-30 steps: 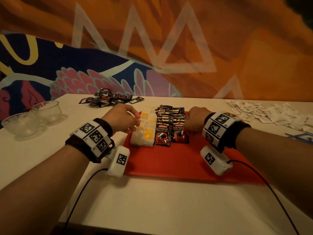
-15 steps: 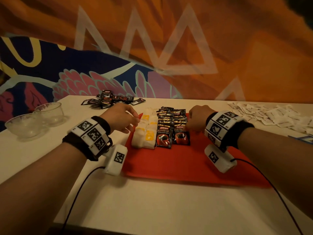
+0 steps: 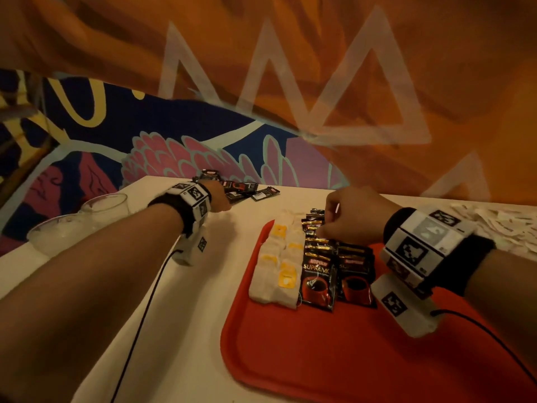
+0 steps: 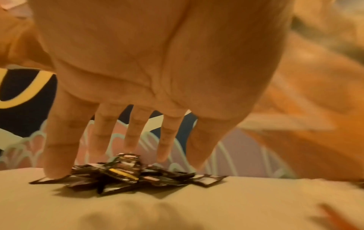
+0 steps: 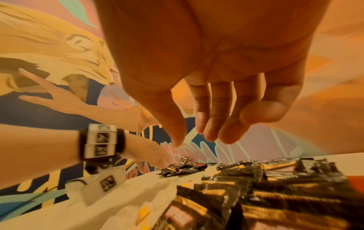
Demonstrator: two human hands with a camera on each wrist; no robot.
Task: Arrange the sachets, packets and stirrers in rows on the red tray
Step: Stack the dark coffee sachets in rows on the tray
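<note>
Sachets: dark coffee sachets sit in two overlapping rows on the red tray, just right of two rows of white packets. Your left hand is spread flat over the loose sachet pile at the table's far edge, fingers straight, little fingertip touching one sachet, gripping nothing. Your right hand hangs above the dark rows' far end, fingers loosely curled, thumb apart, holding nothing. White paper sachets lie scattered far right. Two glass bowls sit left.
</note>
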